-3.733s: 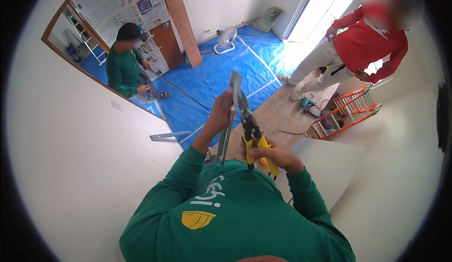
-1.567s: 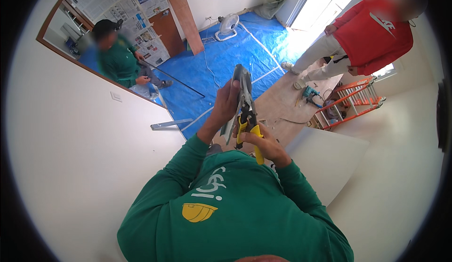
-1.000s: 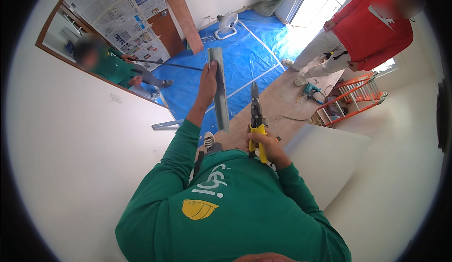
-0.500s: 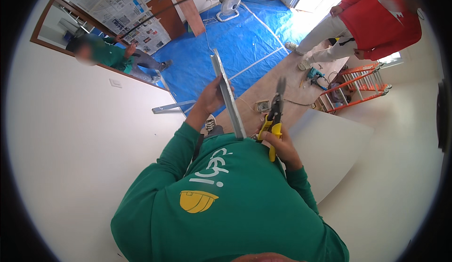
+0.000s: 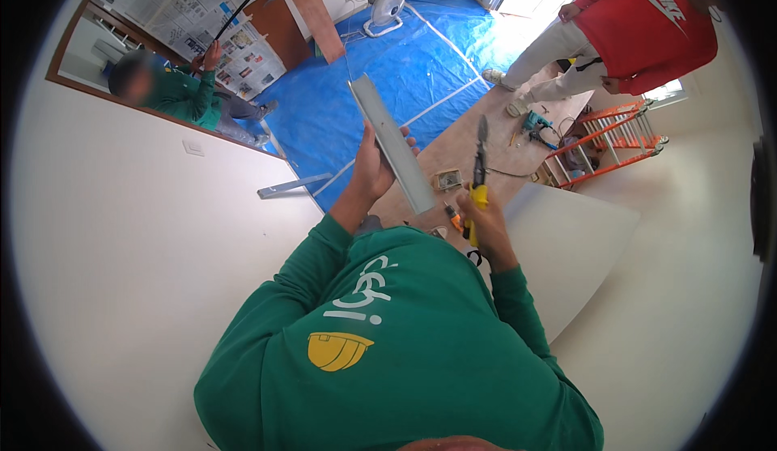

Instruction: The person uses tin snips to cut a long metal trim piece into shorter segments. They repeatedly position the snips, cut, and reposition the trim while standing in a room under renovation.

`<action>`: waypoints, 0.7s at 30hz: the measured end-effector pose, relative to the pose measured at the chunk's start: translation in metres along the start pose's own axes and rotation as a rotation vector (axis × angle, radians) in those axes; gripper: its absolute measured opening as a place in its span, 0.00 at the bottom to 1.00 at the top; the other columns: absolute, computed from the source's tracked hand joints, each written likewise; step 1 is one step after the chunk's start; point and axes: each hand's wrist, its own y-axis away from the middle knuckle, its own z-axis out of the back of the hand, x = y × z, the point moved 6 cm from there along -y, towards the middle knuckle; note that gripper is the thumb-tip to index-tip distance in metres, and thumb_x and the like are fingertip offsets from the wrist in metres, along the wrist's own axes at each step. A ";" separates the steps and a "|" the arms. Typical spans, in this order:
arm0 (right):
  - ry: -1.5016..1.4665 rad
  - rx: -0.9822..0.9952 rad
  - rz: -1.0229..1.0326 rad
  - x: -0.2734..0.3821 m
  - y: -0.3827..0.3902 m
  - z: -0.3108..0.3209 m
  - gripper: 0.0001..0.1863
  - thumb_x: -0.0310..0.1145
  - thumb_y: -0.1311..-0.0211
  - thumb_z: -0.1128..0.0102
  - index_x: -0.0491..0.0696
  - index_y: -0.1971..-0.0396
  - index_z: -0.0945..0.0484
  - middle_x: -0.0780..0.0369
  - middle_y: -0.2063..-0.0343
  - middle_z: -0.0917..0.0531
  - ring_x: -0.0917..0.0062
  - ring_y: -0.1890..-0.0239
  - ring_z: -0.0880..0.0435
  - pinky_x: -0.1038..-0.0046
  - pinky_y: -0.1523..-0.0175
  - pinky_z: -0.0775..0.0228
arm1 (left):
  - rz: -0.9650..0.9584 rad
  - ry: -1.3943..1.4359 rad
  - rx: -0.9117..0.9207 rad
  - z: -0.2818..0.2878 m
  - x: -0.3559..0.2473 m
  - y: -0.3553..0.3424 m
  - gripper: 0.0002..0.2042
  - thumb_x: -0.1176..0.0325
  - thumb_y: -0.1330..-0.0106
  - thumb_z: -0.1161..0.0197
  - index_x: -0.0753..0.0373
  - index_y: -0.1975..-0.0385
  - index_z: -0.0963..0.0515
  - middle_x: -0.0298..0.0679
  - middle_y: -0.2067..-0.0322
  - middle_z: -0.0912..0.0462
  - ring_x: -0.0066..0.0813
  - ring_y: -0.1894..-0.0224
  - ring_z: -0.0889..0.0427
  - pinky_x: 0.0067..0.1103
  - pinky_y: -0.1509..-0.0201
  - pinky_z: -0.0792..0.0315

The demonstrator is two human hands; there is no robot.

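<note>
My left hand (image 5: 375,166) is wrapped round a short length of grey metal channel (image 5: 392,142), its fingers curled over the far side. The channel slants from upper left to lower right in front of my chest, a broad flat face turned up. In my right hand (image 5: 488,224) is a pair of tin snips (image 5: 480,177) with yellow handles and dark blades pointing away from me. The blades stand to the right of the channel, apart from it. Part of the snips' handles is hidden by my fingers.
Blue sheeting (image 5: 316,115) covers the far floor, with a white fan (image 5: 387,10) on it. A person in red (image 5: 639,38) stands far right near an orange ladder (image 5: 607,143). Another in green (image 5: 182,99) shows at left. A drill (image 5: 453,218) and a small box (image 5: 447,180) lie ahead.
The channel has turned to show its broad face and its lower end has lifted off my shirt. The snips have rotated and their handles have come closer together.
</note>
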 end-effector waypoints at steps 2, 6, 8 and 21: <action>-0.079 0.050 0.025 0.002 -0.012 -0.017 0.27 0.39 0.29 0.24 0.45 0.37 0.24 0.68 0.63 0.20 0.84 0.65 0.20 0.77 0.60 0.25 | -0.053 -0.042 0.026 -0.020 -0.001 0.003 0.33 0.35 0.12 0.61 0.63 0.37 0.30 0.46 0.42 0.22 0.43 0.43 0.18 0.47 0.34 0.19; -0.017 0.126 0.049 0.006 -0.019 -0.035 0.28 0.37 0.32 0.23 0.46 0.37 0.23 0.68 0.59 0.20 0.84 0.61 0.19 0.76 0.58 0.24 | -0.086 -0.097 0.086 -0.045 -0.003 0.011 0.36 0.31 0.14 0.62 0.63 0.36 0.30 0.47 0.40 0.22 0.46 0.37 0.21 0.50 0.30 0.22; -0.012 0.155 0.124 0.009 -0.017 -0.038 0.28 0.35 0.33 0.23 0.46 0.36 0.23 0.68 0.56 0.19 0.83 0.59 0.19 0.76 0.55 0.23 | -0.060 -0.014 0.184 -0.050 -0.004 0.018 0.38 0.29 0.16 0.61 0.62 0.34 0.29 0.47 0.37 0.23 0.51 0.33 0.23 0.54 0.26 0.26; 0.092 0.321 0.238 0.126 -0.010 0.046 0.34 0.31 0.42 0.25 0.46 0.32 0.20 0.66 0.53 0.15 0.80 0.51 0.16 0.74 0.44 0.25 | 0.684 -0.081 0.687 -0.077 -0.014 0.112 0.54 0.19 0.32 0.41 0.65 0.23 0.33 0.59 0.25 0.31 0.61 0.21 0.31 0.53 0.21 0.30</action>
